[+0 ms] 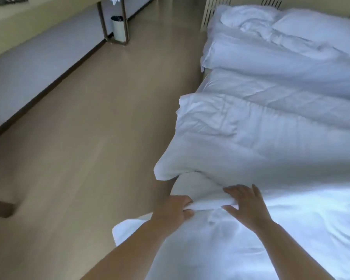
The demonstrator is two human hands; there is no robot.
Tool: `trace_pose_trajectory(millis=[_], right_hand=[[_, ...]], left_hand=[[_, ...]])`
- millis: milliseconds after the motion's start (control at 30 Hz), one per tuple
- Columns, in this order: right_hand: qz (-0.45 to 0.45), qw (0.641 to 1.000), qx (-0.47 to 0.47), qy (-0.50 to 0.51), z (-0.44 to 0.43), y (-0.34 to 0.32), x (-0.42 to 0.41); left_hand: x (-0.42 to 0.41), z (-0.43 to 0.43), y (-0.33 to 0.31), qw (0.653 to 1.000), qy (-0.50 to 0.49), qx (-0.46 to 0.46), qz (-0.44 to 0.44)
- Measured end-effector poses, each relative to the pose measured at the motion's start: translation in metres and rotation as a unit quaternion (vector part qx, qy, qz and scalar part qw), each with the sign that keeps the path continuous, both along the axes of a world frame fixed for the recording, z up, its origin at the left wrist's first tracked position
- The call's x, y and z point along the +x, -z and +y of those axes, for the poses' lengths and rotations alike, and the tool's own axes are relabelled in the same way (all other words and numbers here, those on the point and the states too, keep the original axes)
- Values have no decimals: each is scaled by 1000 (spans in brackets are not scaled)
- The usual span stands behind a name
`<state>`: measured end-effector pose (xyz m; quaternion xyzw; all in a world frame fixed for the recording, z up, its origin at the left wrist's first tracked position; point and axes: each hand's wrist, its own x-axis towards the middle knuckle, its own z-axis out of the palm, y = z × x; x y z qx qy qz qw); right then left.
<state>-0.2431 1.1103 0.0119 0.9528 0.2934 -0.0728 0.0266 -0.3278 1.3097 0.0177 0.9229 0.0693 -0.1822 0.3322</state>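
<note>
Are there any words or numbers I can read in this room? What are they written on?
There are none to read. The white sheet, the duvet, the pillow and the white bin show no print or label. The dark thing on the ledge at top left is too blurred to tell whether it bears any marks.

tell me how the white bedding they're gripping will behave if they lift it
Probably floppy: the bedding bunches into soft folds where the left hand grips it, and it creases under the flat right hand. Likely light for its bulk, since the puffy duvet corner juts out unsupported with little sag.
</note>
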Motion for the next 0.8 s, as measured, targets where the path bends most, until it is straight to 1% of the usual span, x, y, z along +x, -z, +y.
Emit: trace_pose_trajectory(millis=[67,133,200,267,333,367,467,567,633,700,800], right_hand=[[2,1000,19,23,11,14,-2],[25,997,3,72,14,22,-5],[86,988,-10,126,20,26,-7],[154,970,-6,190,24,35,-12],[171,957,-16,233,32,45,-5],[160,954,-6,253,37,53,1],[106,958,9,268,54,58,14],[104,949,24,298,65,62,25],[30,949,38,310,73,65,33],[-24,935,64,349,78,71,38],[-44,892,92,440,88,74,27]], left_hand=[[6,9,16,999,26,-8,46],[11,23,30,994,52,-15,98],[11,41,40,985,81,-13,149],[13,61,48,977,98,-5,187],[23,85,50,974,107,9,200],[32,99,47,974,105,20,200],[66,139,35,979,82,63,178],[100,164,19,978,114,123,123],[126,167,12,976,135,147,84],[147,163,10,975,145,157,57],[173,142,20,959,225,165,57]])
